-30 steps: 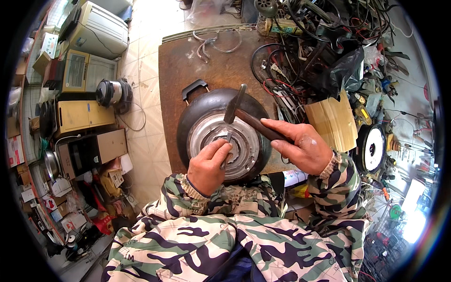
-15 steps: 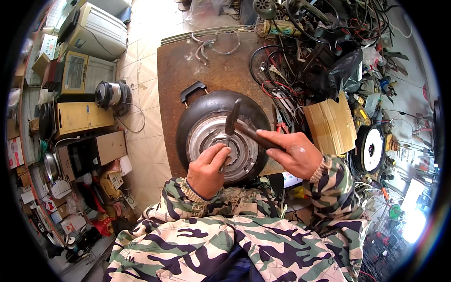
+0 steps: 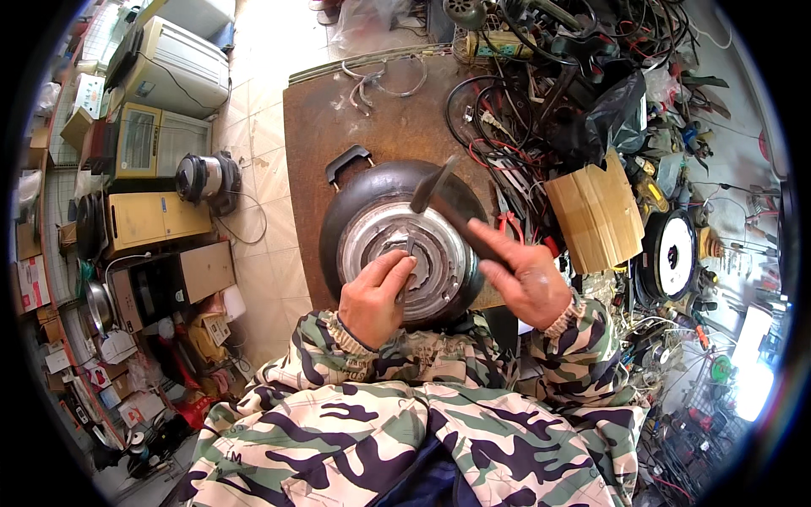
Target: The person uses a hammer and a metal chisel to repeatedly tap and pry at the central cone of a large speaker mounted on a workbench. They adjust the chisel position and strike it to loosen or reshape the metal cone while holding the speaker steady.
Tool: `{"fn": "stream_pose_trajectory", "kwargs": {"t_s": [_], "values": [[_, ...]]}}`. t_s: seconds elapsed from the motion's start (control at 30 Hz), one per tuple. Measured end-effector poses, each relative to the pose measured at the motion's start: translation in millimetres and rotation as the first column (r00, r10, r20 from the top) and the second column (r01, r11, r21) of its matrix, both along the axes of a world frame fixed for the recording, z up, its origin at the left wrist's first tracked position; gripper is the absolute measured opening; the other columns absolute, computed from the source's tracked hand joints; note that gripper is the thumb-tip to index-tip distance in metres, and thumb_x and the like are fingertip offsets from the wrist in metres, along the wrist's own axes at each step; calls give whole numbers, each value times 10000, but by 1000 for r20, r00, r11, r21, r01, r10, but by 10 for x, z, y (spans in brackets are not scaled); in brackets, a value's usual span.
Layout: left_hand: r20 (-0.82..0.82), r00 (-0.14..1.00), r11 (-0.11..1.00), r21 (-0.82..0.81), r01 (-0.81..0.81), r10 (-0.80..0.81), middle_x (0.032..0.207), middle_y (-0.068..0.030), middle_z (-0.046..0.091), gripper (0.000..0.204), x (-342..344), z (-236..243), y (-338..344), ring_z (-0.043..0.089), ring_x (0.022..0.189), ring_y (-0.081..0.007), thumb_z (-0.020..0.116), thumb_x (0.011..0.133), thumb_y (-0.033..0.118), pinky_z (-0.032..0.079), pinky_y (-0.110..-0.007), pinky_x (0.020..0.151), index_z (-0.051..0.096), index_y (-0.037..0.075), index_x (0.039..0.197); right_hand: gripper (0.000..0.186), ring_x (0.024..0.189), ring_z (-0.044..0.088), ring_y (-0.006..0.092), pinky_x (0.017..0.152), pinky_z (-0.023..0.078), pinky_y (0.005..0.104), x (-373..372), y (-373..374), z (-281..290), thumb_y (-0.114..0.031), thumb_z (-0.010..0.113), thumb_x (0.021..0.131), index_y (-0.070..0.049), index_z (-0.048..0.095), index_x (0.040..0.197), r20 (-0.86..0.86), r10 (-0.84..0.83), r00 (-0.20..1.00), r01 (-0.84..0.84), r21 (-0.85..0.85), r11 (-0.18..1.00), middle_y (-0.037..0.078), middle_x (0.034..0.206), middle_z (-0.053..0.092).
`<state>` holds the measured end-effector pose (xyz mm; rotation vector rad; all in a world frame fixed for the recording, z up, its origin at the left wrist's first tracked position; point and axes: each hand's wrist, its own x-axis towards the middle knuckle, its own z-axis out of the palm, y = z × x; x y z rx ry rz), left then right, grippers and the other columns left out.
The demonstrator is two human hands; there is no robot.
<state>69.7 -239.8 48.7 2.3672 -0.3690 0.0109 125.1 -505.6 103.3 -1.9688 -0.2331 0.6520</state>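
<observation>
A black round pan lies bottom up, with a scuffed metal ring base and a black side handle at its upper left. My left hand is closed around a slim metal chisel, held upright over the middle of the base. Whether the chisel's tip touches the metal is hidden by my fingers. In my right hand is the dark handle of a hammer. Its head, smeared by motion, hangs above the pan, apart from the chisel's top.
The pan rests on a rusty brown tabletop with a bent grey tube at the back. Tangled cables, red-handled pliers and a cardboard piece crowd the right. Left of the floor stand shelves, appliances and a cooker.
The hammer head has moved away from the chisel's top, up and to the right. My right hand has shifted slightly down. My left hand keeps its grip on the chisel.
</observation>
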Motion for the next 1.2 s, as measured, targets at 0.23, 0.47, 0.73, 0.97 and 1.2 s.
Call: {"fn": "stream_pose_trajectory", "kwargs": {"t_s": [0.23,0.47,0.73,0.97,1.2], "values": [[-45,999,984,-176,-32,25,1201,-194,741,326,38,-35,25,755,1071,-373,796,909,-15,616,-400,925,752,9,1231,518,1340,672,293,1117,498,366,-448,14,-85,-56,658,1022,10,570,1527,30,-390,920,388,52,920,280,1435,675],[-40,996,986,-148,70,-77,1235,-171,748,318,79,-96,51,753,1105,-346,806,917,-5,604,-391,966,754,16,1231,538,1273,678,240,1072,518,346,-973,1,-361,-90,655,1058,11,534,1572,-164,-611,774,627,71,776,209,1413,707],[42,978,979,-12,205,-204,1213,-167,741,334,115,-81,57,737,1044,-359,825,865,-20,611,-413,897,749,21,1188,537,1189,741,229,998,558,344,-1142,193,-288,-42,698,1020,7,571,1540,157,-572,806,566,82,820,254,1330,740],[36,980,979,-43,199,-198,1211,-168,744,331,153,-70,80,746,1055,-361,828,866,-21,614,-416,904,753,19,1185,524,1247,691,452,1026,557,397,-975,275,-295,-67,686,1011,-35,587,1524,-22,-449,893,450,26,893,300,1325,701],[32,978,977,-49,207,-206,1210,-132,737,335,154,-78,106,732,1057,-340,804,862,0,611,-418,879,740,38,1189,531,1188,749,369,972,565,356,-918,180,-245,-88,670,1028,-41,566,1546,-23,-364,931,363,-38,931,283,1278,732]]}}
